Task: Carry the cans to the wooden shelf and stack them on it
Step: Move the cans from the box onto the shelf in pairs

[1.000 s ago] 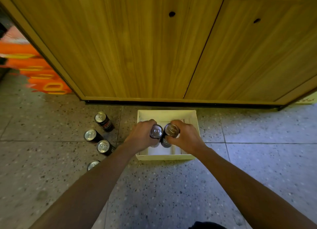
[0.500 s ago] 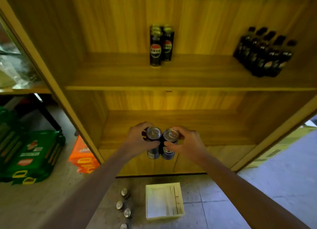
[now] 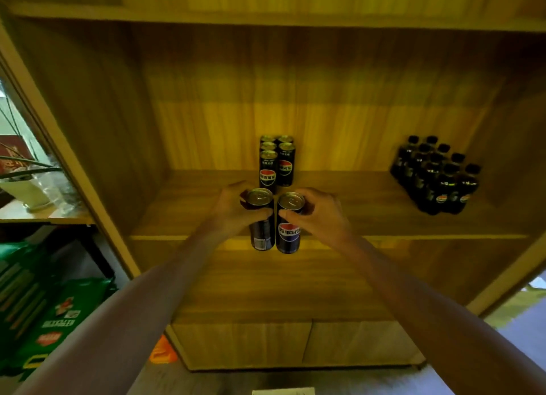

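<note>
I hold two tall dark cola cans upright, side by side, in front of the wooden shelf (image 3: 369,214). My left hand (image 3: 233,208) grips the left can (image 3: 261,235) near its top. My right hand (image 3: 320,212) grips the right can (image 3: 289,236), whose red-and-blue logo faces me. Both cans hang at the shelf board's front edge, just in front of a cluster of several like cans (image 3: 276,164) standing in two rows on the board.
A pack of dark bottles (image 3: 435,175) stands at the right of the same shelf board. Cabinet doors (image 3: 242,343) close the unit below. Green crates (image 3: 44,314) and an orange pack (image 3: 162,351) sit on the floor at left. A white box edge (image 3: 283,391) shows at the bottom.
I have stood up from the white box on the floor and raised both cans from the lower shelf level to the board with the other cans; the view tilted upward.
</note>
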A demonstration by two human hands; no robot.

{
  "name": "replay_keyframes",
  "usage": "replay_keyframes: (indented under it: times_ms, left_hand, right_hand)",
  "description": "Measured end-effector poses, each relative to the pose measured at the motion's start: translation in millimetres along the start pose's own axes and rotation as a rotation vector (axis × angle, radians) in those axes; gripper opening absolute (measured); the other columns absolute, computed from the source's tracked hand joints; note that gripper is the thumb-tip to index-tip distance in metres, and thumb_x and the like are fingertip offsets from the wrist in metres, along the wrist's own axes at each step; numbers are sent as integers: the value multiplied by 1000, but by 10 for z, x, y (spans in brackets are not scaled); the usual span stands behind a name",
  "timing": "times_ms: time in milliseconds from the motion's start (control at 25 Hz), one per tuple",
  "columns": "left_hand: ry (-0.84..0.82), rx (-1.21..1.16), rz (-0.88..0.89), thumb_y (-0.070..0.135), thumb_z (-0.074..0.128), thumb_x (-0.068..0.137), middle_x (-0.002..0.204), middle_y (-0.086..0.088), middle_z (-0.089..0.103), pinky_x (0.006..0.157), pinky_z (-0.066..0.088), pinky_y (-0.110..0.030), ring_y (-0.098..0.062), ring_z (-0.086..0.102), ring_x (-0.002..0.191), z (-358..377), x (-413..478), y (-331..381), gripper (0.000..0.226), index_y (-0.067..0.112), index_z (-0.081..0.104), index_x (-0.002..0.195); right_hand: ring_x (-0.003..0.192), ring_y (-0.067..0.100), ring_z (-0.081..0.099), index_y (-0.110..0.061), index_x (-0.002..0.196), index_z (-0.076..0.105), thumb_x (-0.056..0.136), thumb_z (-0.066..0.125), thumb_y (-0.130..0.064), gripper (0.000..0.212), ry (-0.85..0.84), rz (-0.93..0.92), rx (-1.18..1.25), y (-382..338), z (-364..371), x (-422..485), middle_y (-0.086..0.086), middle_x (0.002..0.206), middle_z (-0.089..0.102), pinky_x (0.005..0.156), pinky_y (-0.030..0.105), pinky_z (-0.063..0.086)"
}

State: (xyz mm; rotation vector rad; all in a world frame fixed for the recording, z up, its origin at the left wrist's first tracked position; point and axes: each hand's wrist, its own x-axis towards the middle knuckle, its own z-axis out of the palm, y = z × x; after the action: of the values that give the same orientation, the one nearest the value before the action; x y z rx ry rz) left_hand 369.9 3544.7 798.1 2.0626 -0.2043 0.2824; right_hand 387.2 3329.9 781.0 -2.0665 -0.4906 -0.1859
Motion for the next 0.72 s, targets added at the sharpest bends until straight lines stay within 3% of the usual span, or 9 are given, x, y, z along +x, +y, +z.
replay_keyframes:
  times_ms: [160,280,360,520,720]
  left_hand:
    - [36,-52,-49,13,89,61,102,-8,69,78,54,-32,-19,67,95,-3,402,-154,45,9,70,101]
    - [12,-93,-57,31,81,50,100,-11,69,78,54,-37,-24,67,94,30,641,-297,53,11,70,98]
    - [-6,-100,-74,26,80,51,100,-14,68,74,54,-31,-23,67,93,78,762,-372,51,8,69,98]
    - [-44,-114,-137,-5,81,66,101,-15,68,67,49,-19,-16,65,89,152,904,-465,39,2,68,102]
    - [-25,-73,-111,-1,84,65,97,-7,70,62,46,-8,-9,64,85,225,1094,-551,38,6,69,100]
  right_hand:
    - [97,4,70,-20,116,68,76,85,-31,45,17,36,71,186,-23,455,-9,106,74,85,37,61]
    - [93,4,70,-20,114,69,75,85,-33,44,29,44,38,346,-11,699,-8,104,74,83,37,62]
    - [92,4,70,-20,112,69,75,85,-34,43,19,57,20,435,8,801,-8,102,74,82,37,62]
    - [90,5,70,-21,110,68,75,85,-37,42,7,86,-21,543,65,898,-10,100,73,81,36,62]
    - [91,5,70,-19,113,68,75,85,-36,44,28,99,-11,598,117,993,-8,103,74,81,34,62]
